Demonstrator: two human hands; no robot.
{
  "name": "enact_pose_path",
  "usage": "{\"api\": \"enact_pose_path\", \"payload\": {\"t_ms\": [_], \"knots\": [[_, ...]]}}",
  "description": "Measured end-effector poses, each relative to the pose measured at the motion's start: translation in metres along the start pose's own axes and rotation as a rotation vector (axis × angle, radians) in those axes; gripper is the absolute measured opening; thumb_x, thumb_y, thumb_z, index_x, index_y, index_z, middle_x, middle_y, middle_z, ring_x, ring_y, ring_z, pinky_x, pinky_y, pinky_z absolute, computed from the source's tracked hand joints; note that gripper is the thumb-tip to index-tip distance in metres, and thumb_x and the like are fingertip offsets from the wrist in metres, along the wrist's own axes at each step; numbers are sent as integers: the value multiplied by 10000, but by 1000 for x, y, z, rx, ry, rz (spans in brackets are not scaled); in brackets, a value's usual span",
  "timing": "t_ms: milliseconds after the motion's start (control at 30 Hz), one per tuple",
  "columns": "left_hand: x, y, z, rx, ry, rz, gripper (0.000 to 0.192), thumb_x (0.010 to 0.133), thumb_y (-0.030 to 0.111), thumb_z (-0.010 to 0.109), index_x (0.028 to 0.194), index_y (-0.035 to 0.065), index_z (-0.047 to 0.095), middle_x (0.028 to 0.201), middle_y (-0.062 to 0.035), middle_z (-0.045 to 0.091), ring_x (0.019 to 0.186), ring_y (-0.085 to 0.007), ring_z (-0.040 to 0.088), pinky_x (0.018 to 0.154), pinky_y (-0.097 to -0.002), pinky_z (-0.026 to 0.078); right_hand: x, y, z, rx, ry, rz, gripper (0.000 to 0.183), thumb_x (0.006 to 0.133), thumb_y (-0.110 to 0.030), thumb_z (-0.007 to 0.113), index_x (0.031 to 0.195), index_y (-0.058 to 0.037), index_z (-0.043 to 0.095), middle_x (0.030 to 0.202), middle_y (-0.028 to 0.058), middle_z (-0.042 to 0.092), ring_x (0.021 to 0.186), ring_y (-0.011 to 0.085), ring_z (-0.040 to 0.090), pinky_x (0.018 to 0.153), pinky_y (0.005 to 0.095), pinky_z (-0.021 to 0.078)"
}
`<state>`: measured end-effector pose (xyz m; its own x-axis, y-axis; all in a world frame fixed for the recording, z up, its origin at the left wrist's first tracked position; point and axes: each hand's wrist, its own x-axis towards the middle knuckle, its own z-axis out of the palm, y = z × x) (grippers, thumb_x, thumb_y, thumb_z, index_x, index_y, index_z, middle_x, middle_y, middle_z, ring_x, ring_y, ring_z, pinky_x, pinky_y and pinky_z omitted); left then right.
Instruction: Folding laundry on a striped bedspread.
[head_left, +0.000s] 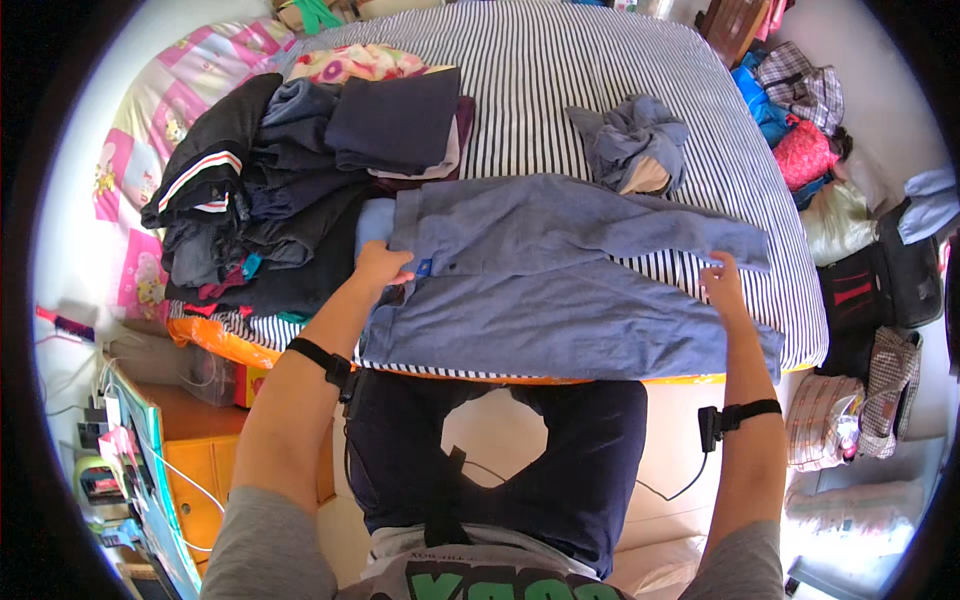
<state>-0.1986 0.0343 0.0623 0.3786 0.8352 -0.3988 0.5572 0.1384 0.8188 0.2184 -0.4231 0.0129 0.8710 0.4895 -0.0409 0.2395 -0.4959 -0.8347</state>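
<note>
Blue-grey trousers lie spread sideways along the near edge of the bed, waistband to the left and legs to the right. My left hand is at the waistband, its fingers beside the fly; whether they pinch the cloth is hard to see. Over the gap between the two legs, near the hem of the far leg, is my right hand, fingers apart, with no cloth seen in it. A crumpled blue-grey garment rests beyond the trousers. Folded dark cloth lies on a stack at the back left.
Piled dark clothes cover the left of the striped bed, beside a pink patterned cloth. A wooden cabinet stands at the lower left. Bags and a black case line the right side. Both forearms wear strapped devices with cables.
</note>
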Motion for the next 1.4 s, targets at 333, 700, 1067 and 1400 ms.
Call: {"api": "enact_pose_path", "payload": {"t_ms": [333,700,1067,1400], "knots": [[-10,63,-15,80,-274,339,253,866,82,641,1066,-52,563,758,-65,590,444,-107,509,397,-240,410,-12,-104,98,-729,-171,-344,723,775,-258,741,1410,-230,396,868,190,694,851,366,678,769,450,528],[1,113,-34,-160,-173,324,133,931,81,571,1037,6,548,821,-39,602,690,-156,655,628,-267,551,85,-142,93,-81,189,-71,274,915,-227,531,969,35,590,733,212,668,639,245,688,611,388,535],[48,19,30,527,98,749,612,836,155,688,1336,-97,442,1320,-269,500,905,-268,673,860,-335,503,57,-98,79,-148,-75,-343,545,883,-122,588,1395,-112,401,974,174,687,950,290,671,845,378,496],[-66,-24,-25,678,-212,926,277,722,52,702,980,36,604,1030,-148,539,914,-307,588,772,-395,484,-31,22,-26,-413,96,-115,329,828,-196,615,1126,-58,610,967,186,677,871,306,658,804,404,511]]}}
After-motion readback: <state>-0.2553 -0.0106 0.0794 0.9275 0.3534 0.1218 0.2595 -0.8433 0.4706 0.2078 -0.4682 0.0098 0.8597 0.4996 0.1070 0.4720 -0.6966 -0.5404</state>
